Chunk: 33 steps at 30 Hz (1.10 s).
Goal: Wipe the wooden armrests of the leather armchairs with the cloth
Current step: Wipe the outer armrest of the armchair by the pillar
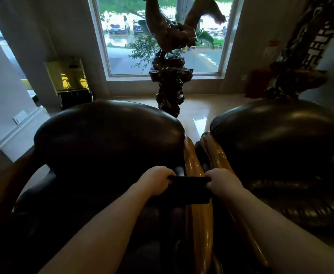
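Two dark leather armchairs stand side by side, the left one (pixel 106 139) and the right one (pixel 277 135). Between them run two glossy wooden armrests, the left chair's (pixel 193 163) and the right chair's (pixel 215 153). A dark cloth (pixel 189 189) is stretched flat across the left chair's armrest. My left hand (pixel 156 179) grips the cloth's left end and my right hand (pixel 222 180) grips its right end. Both forearms reach in from the bottom of the view.
A tall carved dark wooden rooster sculpture (pixel 172 56) stands behind the chairs before a window (pixel 162 32). Another dark carved piece (pixel 296 76) rises at the right. A yellow-lit cabinet (pixel 67 80) sits at the left wall. Shiny floor (pixel 199 111) shows between the chairs.
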Each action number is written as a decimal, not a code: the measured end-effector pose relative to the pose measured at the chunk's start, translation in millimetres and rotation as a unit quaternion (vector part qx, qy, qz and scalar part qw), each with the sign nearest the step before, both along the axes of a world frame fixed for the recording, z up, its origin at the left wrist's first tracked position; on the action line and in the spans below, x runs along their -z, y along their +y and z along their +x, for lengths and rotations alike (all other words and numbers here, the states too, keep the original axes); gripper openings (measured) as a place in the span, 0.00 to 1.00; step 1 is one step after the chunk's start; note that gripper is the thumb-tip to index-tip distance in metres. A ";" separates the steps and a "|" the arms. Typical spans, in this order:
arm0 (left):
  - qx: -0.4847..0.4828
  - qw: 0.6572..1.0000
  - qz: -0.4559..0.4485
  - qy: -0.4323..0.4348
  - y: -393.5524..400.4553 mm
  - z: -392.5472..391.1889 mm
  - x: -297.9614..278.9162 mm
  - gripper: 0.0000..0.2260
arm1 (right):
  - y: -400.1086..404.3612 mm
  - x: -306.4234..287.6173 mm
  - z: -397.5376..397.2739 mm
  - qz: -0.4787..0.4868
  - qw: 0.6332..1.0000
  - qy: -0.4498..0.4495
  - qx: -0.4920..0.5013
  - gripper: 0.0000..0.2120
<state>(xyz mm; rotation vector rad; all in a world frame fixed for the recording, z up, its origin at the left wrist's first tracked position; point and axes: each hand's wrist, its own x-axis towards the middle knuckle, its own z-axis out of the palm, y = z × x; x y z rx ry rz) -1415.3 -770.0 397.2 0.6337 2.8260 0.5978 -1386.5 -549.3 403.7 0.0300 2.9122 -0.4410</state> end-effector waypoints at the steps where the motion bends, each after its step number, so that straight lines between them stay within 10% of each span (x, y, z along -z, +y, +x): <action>1: 0.005 1.000 0.000 0.011 -11.1 1.6 -4.9 0.12 | -10.3 -5.4 3.9 0.007 1.000 0.006 0.001 0.03; 16: -0.052 0.993 -0.052 0.095 -133.7 54.9 -57.0 0.12 | -135.4 -60.8 51.8 0.090 0.977 0.145 -0.129 0.06; 33: -0.228 0.965 -0.103 0.075 -291.8 209.5 -46.9 0.14 | -318.3 -33.9 113.9 0.005 0.947 0.095 -0.306 0.07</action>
